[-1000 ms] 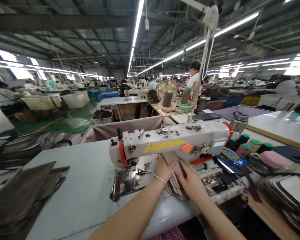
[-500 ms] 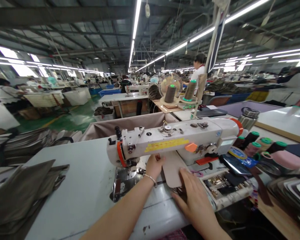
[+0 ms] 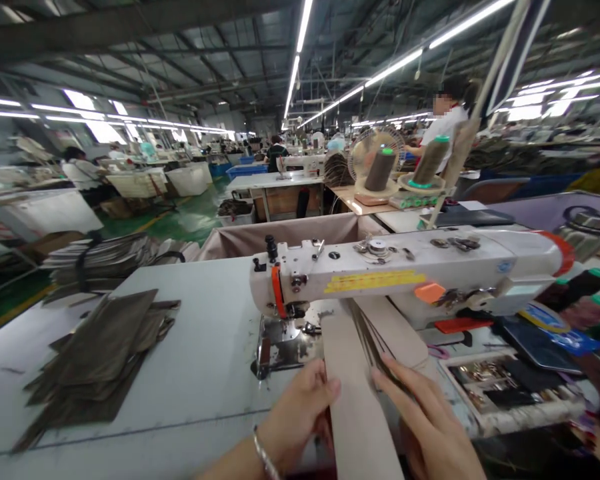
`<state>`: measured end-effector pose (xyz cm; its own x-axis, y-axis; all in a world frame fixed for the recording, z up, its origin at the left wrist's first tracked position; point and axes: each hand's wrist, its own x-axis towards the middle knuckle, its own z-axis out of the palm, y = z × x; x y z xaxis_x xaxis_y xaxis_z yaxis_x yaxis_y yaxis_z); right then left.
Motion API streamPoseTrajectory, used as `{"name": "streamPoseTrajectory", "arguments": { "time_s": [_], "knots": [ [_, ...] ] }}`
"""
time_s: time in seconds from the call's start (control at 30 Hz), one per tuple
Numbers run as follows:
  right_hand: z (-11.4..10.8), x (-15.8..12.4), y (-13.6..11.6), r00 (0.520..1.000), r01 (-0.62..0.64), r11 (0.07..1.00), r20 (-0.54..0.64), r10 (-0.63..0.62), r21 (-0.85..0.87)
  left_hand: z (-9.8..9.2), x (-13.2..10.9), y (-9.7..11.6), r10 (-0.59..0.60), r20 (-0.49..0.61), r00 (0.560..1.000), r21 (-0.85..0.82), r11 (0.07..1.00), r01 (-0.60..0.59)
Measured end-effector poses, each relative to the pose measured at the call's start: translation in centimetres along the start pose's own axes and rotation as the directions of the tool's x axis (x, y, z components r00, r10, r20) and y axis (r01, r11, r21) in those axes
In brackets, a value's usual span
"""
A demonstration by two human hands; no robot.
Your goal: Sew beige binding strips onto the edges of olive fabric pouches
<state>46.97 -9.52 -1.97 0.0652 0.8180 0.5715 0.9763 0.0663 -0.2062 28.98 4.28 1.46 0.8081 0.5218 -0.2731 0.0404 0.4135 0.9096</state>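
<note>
A long beige panel (image 3: 355, 393) runs from under the sewing machine arm (image 3: 380, 267) toward me, past the front edge of the machine bed. My left hand (image 3: 305, 407) pinches its left edge, thumb on top and the other fingers underneath. My right hand (image 3: 425, 413) is at its right side, with fingers stretched forward and fingertips touching thin layers beside the panel. Another rounded beige piece (image 3: 397, 333) lies just right of it, with dark edges between the two. The metal needle plate area (image 3: 285, 350) is left of the panel, with no cloth on it.
Dark olive fabric pieces (image 3: 95, 353) lie stacked on the left of the table. To the right are a tray of metal fittings (image 3: 490, 383), a dark phone-like slab (image 3: 535, 343) and thread cones (image 3: 587, 283). A cloth-lined bin (image 3: 290, 239) stands behind the machine.
My left hand has come out from below the machine arm toward me, and much more of the beige panel now shows. My right hand stays at the right side. The view has turned left.
</note>
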Motion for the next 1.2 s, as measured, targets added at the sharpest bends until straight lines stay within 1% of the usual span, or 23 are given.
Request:
{"name": "streamPoseTrajectory", "arguments": {
  "time_s": [0.03, 0.07, 0.1, 0.13, 0.17, 0.2, 0.23, 0.27, 0.3, 0.33, 0.37, 0.4, 0.43, 0.47, 0.5, 0.53, 0.6, 0.7, 0.8, 0.93, 1.07, 1.2],
  "knots": [
    [0.8, -0.1, -0.4, 0.995, 0.064, 0.998, 0.076, -0.064, 0.012, -0.6, -1.8, -0.5, -0.028, 0.054, 0.998, -0.002, 1.000, 0.028],
    [1.7, 0.1, -1.0, 0.981, 0.125, 0.992, 0.148, -0.129, 0.036, -1.3, -3.4, -0.8, -0.054, 0.087, 0.995, 0.033, 0.998, 0.052],
    [2.6, 0.4, -1.6, 0.960, 0.181, 0.981, 0.204, -0.192, 0.069, -2.2, -4.7, -0.9, -0.081, 0.080, 0.994, 0.115, 0.991, 0.071],
    [3.4, 1.0, -2.2, 0.938, 0.230, 0.967, 0.240, -0.249, 0.106, -3.1, -5.7, -0.8, -0.108, 0.039, 0.993, 0.227, 0.969, 0.096],
    [4.1, 1.6, -3.0, 0.918, 0.267, 0.953, 0.263, -0.296, 0.140, -4.1, -6.4, -0.5, -0.121, -0.031, 0.992, 0.364, 0.923, 0.124],
    [4.7, 2.4, -3.6, 0.903, 0.290, 0.942, 0.278, -0.328, 0.170, -5.1, -6.8, 0.1, -0.100, -0.120, 0.988, 0.512, 0.846, 0.148],
    [5.3, 3.3, -4.3, 0.893, 0.301, 0.934, 0.286, -0.347, 0.193, -6.2, -6.9, 0.8, -0.037, -0.207, 0.978, 0.654, 0.738, 0.166],
    [5.8, 4.2, -4.8, 0.887, 0.304, 0.928, 0.292, -0.358, 0.214, -7.2, -6.8, 1.5, 0.071, -0.258, 0.964, 0.779, 0.606, 0.164],
    [6.2, 5.0, -5.3, 0.883, 0.303, 0.925, 0.297, -0.363, 0.228, -8.1, -6.4, 2.2, 0.194, -0.250, 0.949, 0.878, 0.459, 0.137],
    [6.7, 5.8, -5.5, 0.881, 0.299, 0.925, 0.304, -0.363, 0.235, -8.9, -5.9, 2.9, 0.299, -0.185, 0.936, 0.946, 0.311, 0.088],
    [7.2, 6.4, -5.7, 0.879, 0.296, 0.925, 0.310, -0.361, 0.238, -9.7, -5.2, 3.4, 0.360, -0.082, 0.929, 0.984, 0.179, 0.017],
    [7.6, 6.9, -5.8, 0.878, 0.293, 0.926, 0.316, -0.359, 0.237, -10.3, -4.5, 3.8, 0.386, 0.024, 0.922, 0.996, 0.074, -0.057],
    [8.0, 7.3, -5.7, 0.877, 0.290, 0.928, 0.323, -0.356, 0.234, -10.8, -3.7, 4.0, 0.382, 0.121, 0.916, 0.992, -0.004, -0.129],
    [8.2, 7.5, -5.7, 0.876, 0.286, 0.930, 0.329, -0.352, 0.231, -11.3, -3.0, 4.0, 0.368, 0.193, 0.910, 0.981, -0.061, -0.184],
    [8.4, 7.5, -5.6, 0.875, 0.286, 0.931, 0.335, -0.350, 0.227, -11.6, -2.4, 3.9, 0.354, 0.239, 0.904, 0.971, -0.100, -0.218],
    [8.4, 7.5, -5.5, 0.872, 0.294, 0.930, 0.337, -0.356, 0.221, -11.9, -2.0, 3.7, 0.348, 0.264, 0.899, 0.964, -0.126, -0.234],
    [8.2, 7.4, -5.3, 0.855, 0.339, 0.918, 0.340, -0.392, 0.207, -12.4, -1.3, 3.2, 0.350, 0.281, 0.894, 0.959, -0.151, -0.242],
    [8.0, 7.4, -5.3, 0.837, 0.398, 0.897, 0.325, -0.440, 0.191, -13.0, -1.0, 2.4, 0.375, 0.280, 0.884, 0.959, -0.150, -0.240],
    [8.5, 8.0, -5.1, 0.862, 0.370, 0.914, 0.304, -0.405, 0.168, -13.6, -0.7, 1.7, 0.386, 0.267, 0.883, 0.963, -0.144, -0.229],
    [9.6, 8.9, -4.9, 0.878, 0.353, 0.924, 0.290, -0.381, 0.147, -13.8, -0.2, 1.5, 0.376, 0.215, 0.901, 0.975, -0.127, -0.180],
    [10.0, 9.0, -4.7, 0.896, 0.323, 0.927, 0.254, -0.364, 0.189, -13.6, -0.1, 1.8, 0.368, 0.196, 0.909, 0.980, -0.102, -0.170],
    [10.2, 8.9, -4.6, 0.912, 0.279, 0.933, 0.243, -0.332, 0.229, -13.5, -0.1, 2.0, 0.382, 0.190, 0.905, 0.982, -0.075, -0.175]
  ]
}}
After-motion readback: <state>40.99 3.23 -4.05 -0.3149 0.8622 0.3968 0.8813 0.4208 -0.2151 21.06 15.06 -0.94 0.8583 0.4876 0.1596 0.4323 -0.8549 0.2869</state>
